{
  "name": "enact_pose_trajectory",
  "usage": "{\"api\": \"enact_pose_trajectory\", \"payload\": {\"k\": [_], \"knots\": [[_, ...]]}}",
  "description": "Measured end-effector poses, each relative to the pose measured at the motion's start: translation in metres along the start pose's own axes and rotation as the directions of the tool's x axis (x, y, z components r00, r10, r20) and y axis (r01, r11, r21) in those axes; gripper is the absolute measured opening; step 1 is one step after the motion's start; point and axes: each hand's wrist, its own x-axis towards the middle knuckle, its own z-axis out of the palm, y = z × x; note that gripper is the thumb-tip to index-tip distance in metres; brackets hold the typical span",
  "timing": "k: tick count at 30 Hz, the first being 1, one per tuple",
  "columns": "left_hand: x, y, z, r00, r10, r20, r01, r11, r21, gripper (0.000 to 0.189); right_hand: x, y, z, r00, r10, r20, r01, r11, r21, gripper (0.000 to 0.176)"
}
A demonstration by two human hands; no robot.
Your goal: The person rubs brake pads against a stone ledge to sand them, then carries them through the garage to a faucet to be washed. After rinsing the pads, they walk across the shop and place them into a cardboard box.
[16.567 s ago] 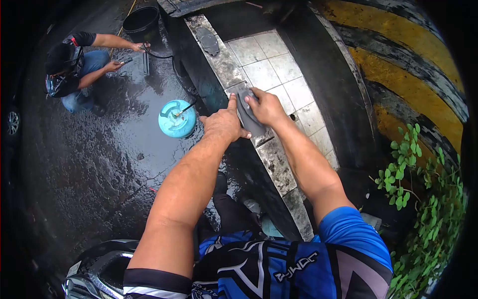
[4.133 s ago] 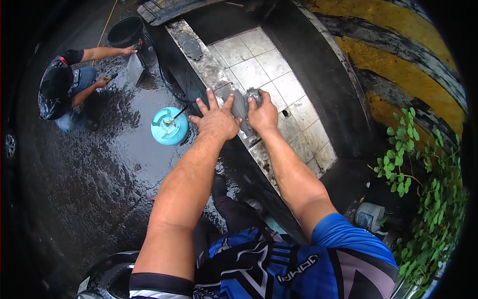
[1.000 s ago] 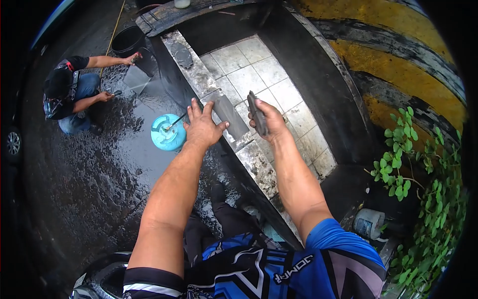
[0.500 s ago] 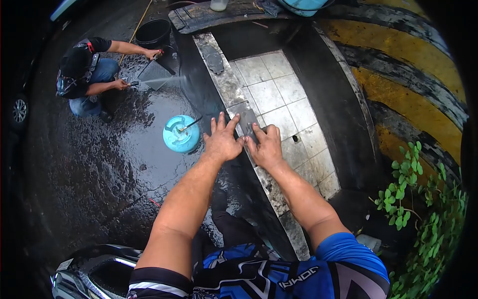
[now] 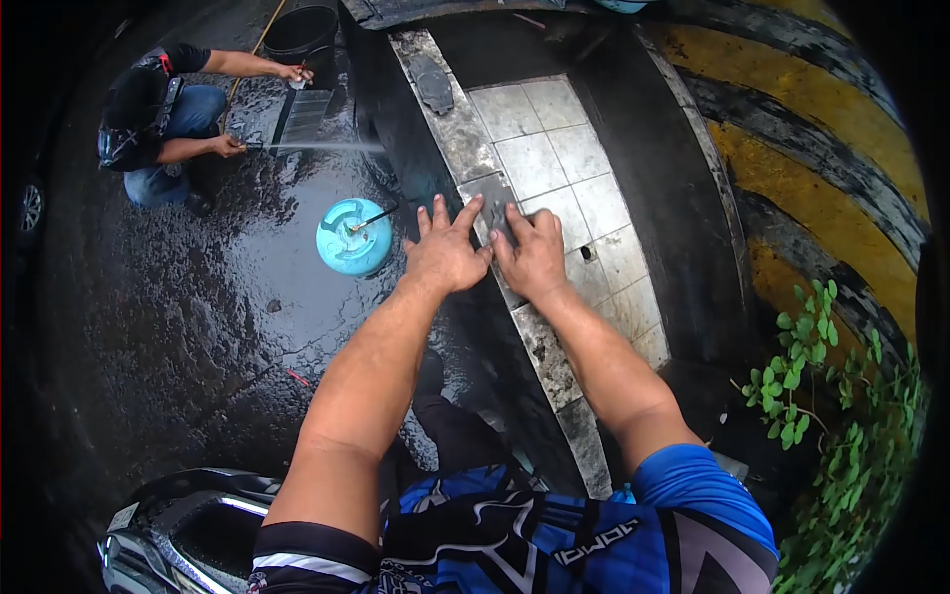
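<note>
In the head view, the person's left hand (image 5: 447, 259) is spreading its fingers at the left edge of a grey slab (image 5: 484, 187), which is lying on the stained ledge (image 5: 465, 144) beside white tiles (image 5: 529, 158). The right hand (image 5: 534, 257) is reaching over the slab, index finger stretched out and thumb apart from it; from here I can't tell whether it is pinching anything underneath. The two thumbs are almost meeting. A dark grey piece (image 5: 432, 85) is lying farther up the ledge. On the wet ground, a turquoise container (image 5: 341, 257) is standing, and a co-worker (image 5: 148, 124) is crouching, spraying water near a panel (image 5: 305, 117).
</note>
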Motion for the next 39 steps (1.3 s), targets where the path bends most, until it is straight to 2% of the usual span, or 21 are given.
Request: {"api": "enact_pose_trajectory", "payload": {"k": [2, 4, 6, 9, 11, 12, 15, 16, 18, 19, 23, 24, 26, 27, 28, 30, 31, 32, 35, 38, 39], "knots": [[-0.001, 0.0, -0.003, 1.0, 0.009, 0.015, -0.009, 1.0, 0.01, 0.079, -0.002, -0.001, -0.005, 0.999, -0.023, 0.034, 0.024, 1.0, -0.02, 0.046], [0.003, -0.002, -0.001, 0.999, 0.007, 0.035, -0.007, 1.0, 0.0, 0.081, 0.024, -0.006, 0.002, 1.0, 0.023, 0.01, -0.023, 1.0, -0.007, 0.045], [0.002, -0.004, 0.002, 0.999, -0.005, 0.034, 0.005, 1.0, -0.02, 0.081, 0.058, -0.002, 0.02, 0.998, 0.006, -0.066, -0.007, 1.0, -0.019, 0.044], [0.001, -0.001, -0.002, 0.999, 0.0, 0.032, 0.0, 1.0, -0.006, 0.081, 0.02, -0.005, 0.002, 0.998, 0.053, -0.033, -0.054, 0.999, -0.006, 0.044], [0.001, 0.0, -0.007, 1.0, -0.001, 0.03, 0.0, 1.0, 0.007, 0.08, -0.008, -0.002, -0.009, 0.998, -0.001, 0.064, 0.003, 1.0, -0.023, 0.043], [0.003, -0.001, -0.007, 1.0, 0.001, 0.03, -0.001, 1.0, 0.003, 0.08, 0.006, 0.0, -0.003, 0.998, -0.003, 0.065, 0.005, 1.0, -0.026, 0.043], [0.001, -0.003, 0.002, 0.999, 0.007, 0.038, -0.006, 1.0, -0.028, 0.08, 0.062, 0.002, 0.027, 0.995, 0.02, -0.1, -0.02, 1.0, -0.002, 0.044], [0.0, -0.002, 0.002, 0.999, 0.002, 0.035, -0.001, 1.0, -0.027, 0.081, 0.05, 0.001, 0.022, 0.994, 0.029, -0.105, -0.029, 1.0, 0.002, 0.044], [0.001, -0.001, -0.005, 1.0, 0.002, 0.018, -0.001, 1.0, -0.023, 0.082, 0.01, -0.006, 0.003, 0.998, 0.056, -0.006, -0.056, 0.998, 0.033, 0.043], [0.0, 0.0, -0.008, 1.0, 0.006, 0.016, -0.006, 1.0, -0.018, 0.083, -0.005, -0.008, -0.006, 0.999, 0.023, 0.025, -0.024, 0.999, 0.021, 0.043], [0.004, -0.001, -0.003, 1.0, 0.01, 0.016, -0.009, 0.999, -0.03, 0.083, 0.058, 0.001, 0.019, 0.997, 0.027, -0.074, -0.025, 0.999, 0.032, 0.044], [0.002, 0.001, -0.001, 1.0, 0.013, 0.01, -0.013, 1.0, -0.022, 0.083, 0.051, 0.003, 0.016, 0.996, 0.027, -0.085, -0.024, 0.999, 0.035, 0.044], [0.004, 0.0, -0.002, 1.0, -0.002, 0.007, 0.002, 1.0, -0.012, 0.083, 0.023, 0.0, 0.007, 0.999, 0.036, -0.04, -0.035, 0.999, 0.027, 0.044], [0.004, 0.002, -0.006, 1.0, -0.006, 0.02, 0.006, 1.0, 0.008, 0.084, 0.0, -0.003, -0.004, 0.997, 0.064, 0.036, -0.065, 0.997, 0.042, 0.044], [0.007, -0.001, -0.005, 1.0, 0.003, 0.028, -0.005, 0.999, 0.054, 0.085, 0.01, -0.003, -0.003, 0.998, 0.055, 0.009, -0.055, 0.998, 0.043, 0.044], [0.011, -0.005, 0.003, 1.0, 0.007, 0.004, -0.007, 1.0, 0.006, 0.086, 0.021, 0.0, -0.001, 0.999, 0.029, 0.035, -0.031, 0.998, 0.055, 0.044], [0.008, -0.005, 0.007, 1.0, 0.002, 0.01, -0.002, 1.0, 0.01, 0.086, 0.045, 0.0, 0.008, 0.999, 0.049, -0.016, -0.048, 0.998, 0.044, 0.044], [0.006, -0.004, 0.006, 1.0, 0.002, -0.005, -0.002, 1.0, 0.007, 0.087, 0.061, -0.002, 0.011, 0.997, 0.077, 0.013, -0.077, 0.997, -0.017, 0.045], [0.006, 0.002, 0.001, 0.999, 0.0, -0.036, 0.001, 1.0, 0.026, 0.087, 0.059, 0.0, 0.012, 0.989, 0.125, 0.073, -0.124, 0.992, -0.017, 0.049], [0.004, 0.008, -0.006, 0.999, -0.004, -0.05, 0.008, 0.998, 0.067, 0.087, 0.056, 0.004, 0.006, 0.978, 0.161, 0.135, -0.169, 0.984, 0.052, 0.056], [0.002, 0.01, -0.005, 0.998, -0.005, -0.057, 0.009, 0.996, 0.084, 0.087, 0.06, 0.005, -0.006, 0.958, 0.171, 0.232, -0.204, 0.971, 0.126, 0.059]]}}
